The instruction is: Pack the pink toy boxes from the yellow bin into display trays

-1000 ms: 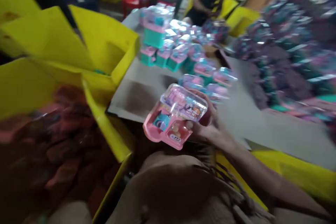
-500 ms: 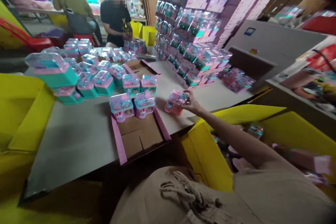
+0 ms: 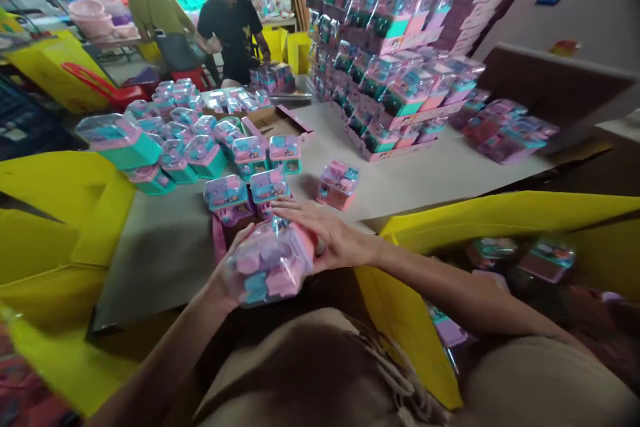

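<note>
Both my hands are wrapped round a pink toy box with a clear plastic lid (image 3: 267, 267), tilted so that its lid faces me. My left hand (image 3: 230, 273) grips its left side, and my right hand (image 3: 333, 233) holds the right side with fingers over the top. Pink and blue pieces show through the lid. Just beyond lies a purple-edged cardboard tray (image 3: 219, 240), mostly hidden by my hands, with two clear-lidded boxes (image 3: 227, 197) in its far end. Another pink box (image 3: 339, 183) stands on the table right of the tray.
Several turquoise boxes (image 3: 205, 157) crowd the table's left side. Tall stacked trays of boxes (image 3: 400, 87) rise at the back right. An open yellow carton (image 3: 415, 333) with boxes inside is at my right; another yellow carton (image 3: 65, 207) is at left. Two people (image 3: 233, 33) are beyond the table.
My right hand has let go of the pink box on the table and come back toward me. My left hand has entered the view, and both hands now hold another box above the tray.
</note>
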`<control>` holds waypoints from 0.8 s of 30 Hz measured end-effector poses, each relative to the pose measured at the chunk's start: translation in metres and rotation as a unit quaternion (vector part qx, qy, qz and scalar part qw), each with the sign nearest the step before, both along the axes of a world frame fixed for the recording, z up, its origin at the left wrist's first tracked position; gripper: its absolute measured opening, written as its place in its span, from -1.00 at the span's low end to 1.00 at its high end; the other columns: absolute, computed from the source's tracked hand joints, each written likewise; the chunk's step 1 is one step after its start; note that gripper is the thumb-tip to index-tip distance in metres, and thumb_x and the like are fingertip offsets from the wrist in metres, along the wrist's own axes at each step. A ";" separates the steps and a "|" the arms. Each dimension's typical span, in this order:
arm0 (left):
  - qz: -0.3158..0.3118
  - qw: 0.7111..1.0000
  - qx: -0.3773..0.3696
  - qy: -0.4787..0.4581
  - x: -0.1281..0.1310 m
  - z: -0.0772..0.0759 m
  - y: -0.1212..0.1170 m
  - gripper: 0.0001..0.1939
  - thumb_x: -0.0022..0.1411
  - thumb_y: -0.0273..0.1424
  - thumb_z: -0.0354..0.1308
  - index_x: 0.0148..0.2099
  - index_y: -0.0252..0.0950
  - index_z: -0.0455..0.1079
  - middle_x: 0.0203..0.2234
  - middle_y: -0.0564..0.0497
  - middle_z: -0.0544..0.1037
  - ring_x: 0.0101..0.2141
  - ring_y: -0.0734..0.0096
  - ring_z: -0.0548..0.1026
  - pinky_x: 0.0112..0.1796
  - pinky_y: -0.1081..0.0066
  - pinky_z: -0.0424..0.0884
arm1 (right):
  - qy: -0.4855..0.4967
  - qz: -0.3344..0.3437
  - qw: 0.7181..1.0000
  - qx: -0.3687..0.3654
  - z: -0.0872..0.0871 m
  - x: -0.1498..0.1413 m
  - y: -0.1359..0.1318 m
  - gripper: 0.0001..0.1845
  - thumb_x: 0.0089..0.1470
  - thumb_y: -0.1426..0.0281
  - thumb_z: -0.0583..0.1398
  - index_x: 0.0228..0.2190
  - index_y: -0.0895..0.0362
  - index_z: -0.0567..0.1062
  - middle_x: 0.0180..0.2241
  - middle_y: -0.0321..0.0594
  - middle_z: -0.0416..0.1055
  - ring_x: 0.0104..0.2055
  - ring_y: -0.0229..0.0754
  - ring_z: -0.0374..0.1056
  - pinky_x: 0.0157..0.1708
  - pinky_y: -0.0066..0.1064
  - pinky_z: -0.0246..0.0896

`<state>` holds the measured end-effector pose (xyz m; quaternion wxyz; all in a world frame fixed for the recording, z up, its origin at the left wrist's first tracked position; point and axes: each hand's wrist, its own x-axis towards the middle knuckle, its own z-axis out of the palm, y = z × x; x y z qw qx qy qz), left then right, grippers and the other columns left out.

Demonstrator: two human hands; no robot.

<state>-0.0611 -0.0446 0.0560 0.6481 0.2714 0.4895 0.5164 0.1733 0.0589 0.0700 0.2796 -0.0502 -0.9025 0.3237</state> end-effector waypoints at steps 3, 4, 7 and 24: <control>-0.061 0.996 -0.065 -0.024 0.005 -0.012 -0.011 -0.23 0.19 0.28 0.25 0.09 -0.30 0.59 -0.16 -0.27 0.70 -0.10 -0.28 0.66 -0.05 -0.20 0.57 | 0.031 -0.043 0.993 -0.104 -0.018 0.000 -0.004 0.06 0.02 0.00 0.50 0.39 0.02 0.23 0.35 0.08 0.31 0.41 0.14 0.26 0.40 0.06 0.17; -0.063 0.995 -0.077 -0.027 0.008 -0.017 -0.014 -0.16 0.16 0.33 0.22 0.15 -0.26 0.56 -0.07 -0.29 0.69 -0.04 -0.30 0.64 -0.03 -0.21 0.56 | 0.036 -0.067 0.985 -0.154 -0.025 0.002 -0.004 0.06 -0.02 -0.01 0.51 0.35 0.03 0.26 0.32 0.08 0.33 0.36 0.13 0.30 0.34 0.03 0.26; -0.026 0.998 -0.053 -0.007 0.018 -0.032 -0.025 -0.08 0.18 0.42 0.09 0.32 -0.11 0.44 0.20 -0.23 0.57 0.21 -0.25 0.50 0.07 -0.18 0.53 | 0.017 -0.110 0.935 -0.336 -0.040 0.004 -0.005 -0.03 -0.04 -0.06 0.50 0.25 0.03 0.29 0.09 -0.04 0.49 0.12 0.03 0.48 0.07 -0.10 0.48; 0.071 0.983 0.069 0.155 0.012 -0.050 -0.044 -0.14 -0.05 -0.15 0.60 0.25 -0.19 0.36 0.09 -0.15 0.58 0.07 -0.02 0.57 0.06 0.12 0.55 | -0.007 -0.169 0.921 -0.351 -0.044 -0.006 -0.029 -0.33 0.21 -0.02 0.33 0.22 0.00 0.43 0.12 -0.04 0.48 0.08 -0.02 0.46 0.08 -0.10 0.49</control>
